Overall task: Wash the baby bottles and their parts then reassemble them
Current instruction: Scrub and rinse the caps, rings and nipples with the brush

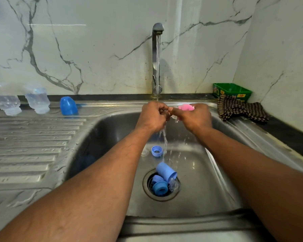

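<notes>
Hands (pixel 151 116) (pixel 194 117) — pink sponge (pixel 185 107) — under tap (pixel 157 49)

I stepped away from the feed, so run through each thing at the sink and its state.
tap: running
left hand: gripping a small part, under the stream
right hand: holding pink sponge
two bottles: upside down, draining
blue cap: upside down on drainboard
blue ring: lying in basin

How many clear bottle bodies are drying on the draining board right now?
2. Both stand upside down at the far left of the draining board: the left bottle near the picture's edge, the right bottle beside it. The hands may hide other parts.
</notes>
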